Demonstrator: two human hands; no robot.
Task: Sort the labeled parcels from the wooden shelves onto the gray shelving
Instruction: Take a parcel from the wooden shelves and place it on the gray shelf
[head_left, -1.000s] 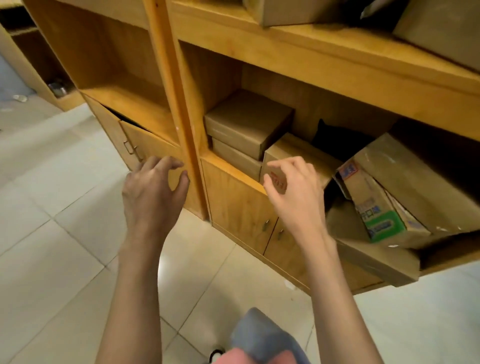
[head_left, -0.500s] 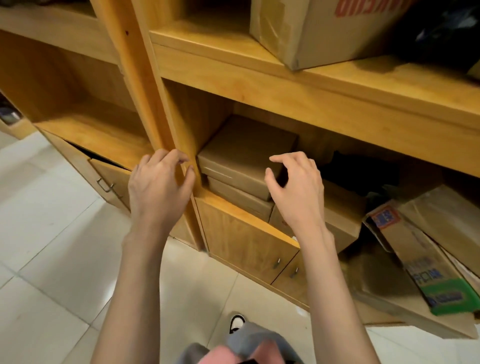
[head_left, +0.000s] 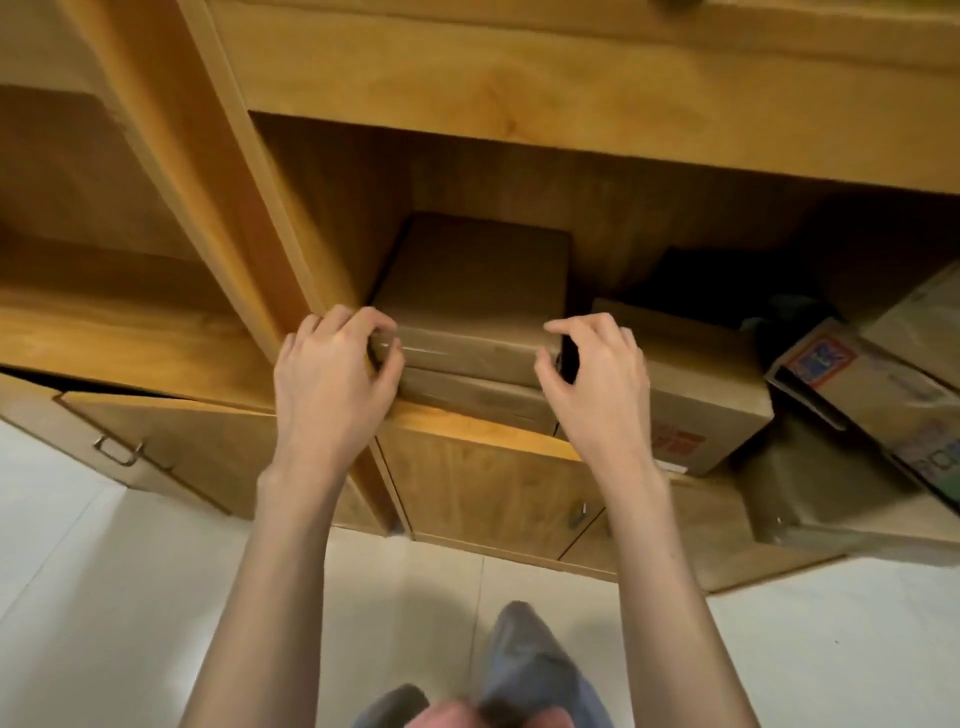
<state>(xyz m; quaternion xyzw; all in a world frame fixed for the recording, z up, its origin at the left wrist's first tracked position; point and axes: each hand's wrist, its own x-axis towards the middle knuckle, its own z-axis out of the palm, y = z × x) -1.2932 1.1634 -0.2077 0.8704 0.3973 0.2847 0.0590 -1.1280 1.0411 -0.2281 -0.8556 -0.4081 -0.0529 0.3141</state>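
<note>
Head view: left hand (head_left: 335, 374) curls on the near left corner of the top parcel (head_left: 475, 291); right hand (head_left: 592, 374) is cupped at its right corner, though I cannot tell if either grip has closed. That parcel sits stacked between them in the wooden shelf (head_left: 156, 332). Judged: pickup beginning; next, clamp both ends and draw it out level.

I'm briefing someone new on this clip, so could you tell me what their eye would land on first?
Two bare hands, left hand and right hand, curl around the front corners of the top brown box, which sits on a second box in the wooden shelf. To the right, a tilted carton with a red and blue label leans in the clutter.
</note>
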